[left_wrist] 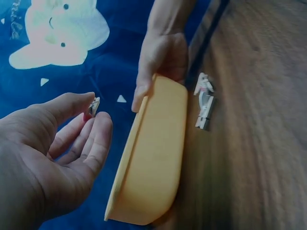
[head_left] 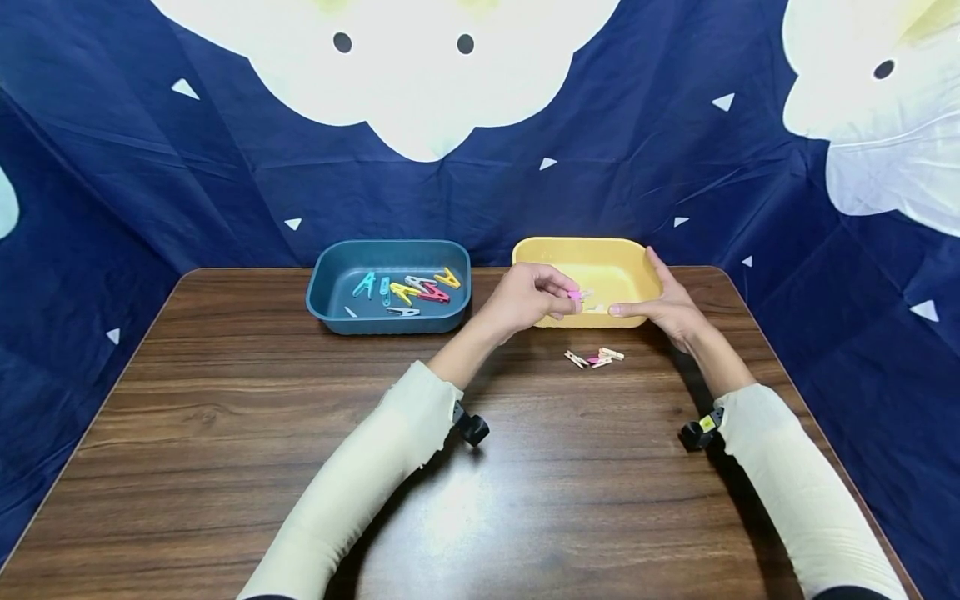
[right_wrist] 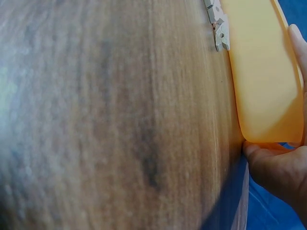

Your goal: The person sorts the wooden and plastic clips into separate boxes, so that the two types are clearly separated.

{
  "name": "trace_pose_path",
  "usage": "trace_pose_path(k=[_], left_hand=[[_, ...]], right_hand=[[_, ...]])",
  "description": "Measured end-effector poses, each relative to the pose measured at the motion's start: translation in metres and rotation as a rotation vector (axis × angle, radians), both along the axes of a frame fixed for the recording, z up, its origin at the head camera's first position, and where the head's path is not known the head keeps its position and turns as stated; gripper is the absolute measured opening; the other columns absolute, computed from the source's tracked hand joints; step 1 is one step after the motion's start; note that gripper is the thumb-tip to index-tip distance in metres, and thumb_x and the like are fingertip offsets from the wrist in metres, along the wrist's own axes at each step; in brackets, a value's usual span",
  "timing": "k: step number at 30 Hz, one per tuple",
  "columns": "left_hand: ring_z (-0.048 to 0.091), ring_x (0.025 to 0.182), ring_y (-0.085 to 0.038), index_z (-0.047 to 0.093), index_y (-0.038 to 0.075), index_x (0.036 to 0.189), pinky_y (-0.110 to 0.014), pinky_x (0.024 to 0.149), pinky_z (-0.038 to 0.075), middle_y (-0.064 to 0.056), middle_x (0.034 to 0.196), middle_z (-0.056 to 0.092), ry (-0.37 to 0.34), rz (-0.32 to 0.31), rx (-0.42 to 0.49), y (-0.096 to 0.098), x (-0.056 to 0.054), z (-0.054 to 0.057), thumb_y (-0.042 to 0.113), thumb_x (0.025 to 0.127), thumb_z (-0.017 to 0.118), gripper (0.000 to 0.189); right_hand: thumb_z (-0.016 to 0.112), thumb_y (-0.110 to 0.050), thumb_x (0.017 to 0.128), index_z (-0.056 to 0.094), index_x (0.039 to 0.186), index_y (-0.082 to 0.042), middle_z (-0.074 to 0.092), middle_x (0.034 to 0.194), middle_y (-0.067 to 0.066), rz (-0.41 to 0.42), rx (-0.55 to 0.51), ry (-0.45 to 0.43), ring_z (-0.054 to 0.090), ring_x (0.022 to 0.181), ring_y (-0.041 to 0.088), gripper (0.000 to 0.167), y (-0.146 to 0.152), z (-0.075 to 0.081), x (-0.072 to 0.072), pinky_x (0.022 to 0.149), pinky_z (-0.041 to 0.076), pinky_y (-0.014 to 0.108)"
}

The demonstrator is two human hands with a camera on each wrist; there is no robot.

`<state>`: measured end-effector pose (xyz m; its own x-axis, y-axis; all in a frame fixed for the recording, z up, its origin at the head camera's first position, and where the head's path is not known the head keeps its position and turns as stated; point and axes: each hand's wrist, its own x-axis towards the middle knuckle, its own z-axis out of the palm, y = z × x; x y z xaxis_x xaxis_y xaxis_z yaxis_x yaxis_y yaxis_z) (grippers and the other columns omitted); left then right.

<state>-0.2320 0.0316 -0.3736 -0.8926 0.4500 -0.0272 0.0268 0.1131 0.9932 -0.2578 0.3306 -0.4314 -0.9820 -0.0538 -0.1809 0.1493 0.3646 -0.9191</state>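
Observation:
My left hand [head_left: 528,298] pinches a small pink clothespin [head_left: 574,296] between thumb and fingertips, over the front left part of the yellow plastic bin [head_left: 592,262]. The left wrist view shows its metal spring, while the fingers hide much of the rest. At the bin's right end, my right hand [head_left: 672,312] holds the rim, thumb over the front edge and fingers along the side. Light-coloured small pieces lie inside the bin, partly hidden by the left hand. Just in front of it, several small wooden clothespins [head_left: 606,355] and a pink one lie on the table.
A teal bin [head_left: 315,292] stands left of the yellow one, holding several plastic clothespins in blue, yellow, red and grey. Both bins sit near the back edge of the wooden table [head_left: 247,400]. Behind hangs a dark blue cloth [head_left: 480,192] with white cloud shapes.

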Motion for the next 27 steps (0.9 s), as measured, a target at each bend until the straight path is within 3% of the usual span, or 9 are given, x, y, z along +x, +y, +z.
trace_pose_path(k=[5,13,23,27], left_hand=[[0.079,0.088,-0.027,0.082,-0.005,0.111,-0.06,0.103,0.066,-0.005,0.088,0.078,-0.016,0.043,0.011,0.004,-0.008,0.004,-0.002,0.093,0.089,0.019],[0.08,0.082,-0.018,0.081,-0.007,0.113,-0.056,0.102,0.067,-0.014,0.095,0.083,-0.035,0.112,0.012,0.009,-0.019,0.003,-0.005,0.093,0.088,0.021],[0.073,0.07,-0.011,0.081,-0.005,0.112,-0.058,0.105,0.065,-0.01,0.094,0.082,-0.027,0.196,-0.005,0.011,-0.028,-0.002,0.001,0.094,0.09,0.021],[0.083,0.088,-0.035,0.08,-0.007,0.12,-0.056,0.105,0.066,-0.018,0.107,0.085,-0.011,0.223,-0.027,0.012,-0.03,-0.004,0.006,0.095,0.091,0.03]], right_hand=[[0.096,-0.009,0.089,-0.011,0.182,-0.032,-0.005,0.193,0.003,-0.002,0.029,0.0,0.013,0.178,0.028,0.144,0.001,0.001,0.001,0.146,0.014,0.046],[0.096,-0.007,0.088,-0.01,0.183,-0.033,-0.002,0.193,0.003,-0.006,0.01,0.0,0.017,0.177,0.028,0.144,0.0,-0.001,0.001,0.146,0.016,0.045],[0.097,-0.008,0.088,-0.009,0.183,-0.033,-0.001,0.193,0.004,-0.009,0.009,0.0,0.017,0.177,0.028,0.144,0.0,-0.001,0.0,0.146,0.016,0.045],[0.097,-0.008,0.088,-0.01,0.183,-0.033,-0.002,0.193,0.004,-0.008,0.012,-0.002,0.018,0.176,0.029,0.145,0.0,0.0,0.0,0.145,0.016,0.046]])
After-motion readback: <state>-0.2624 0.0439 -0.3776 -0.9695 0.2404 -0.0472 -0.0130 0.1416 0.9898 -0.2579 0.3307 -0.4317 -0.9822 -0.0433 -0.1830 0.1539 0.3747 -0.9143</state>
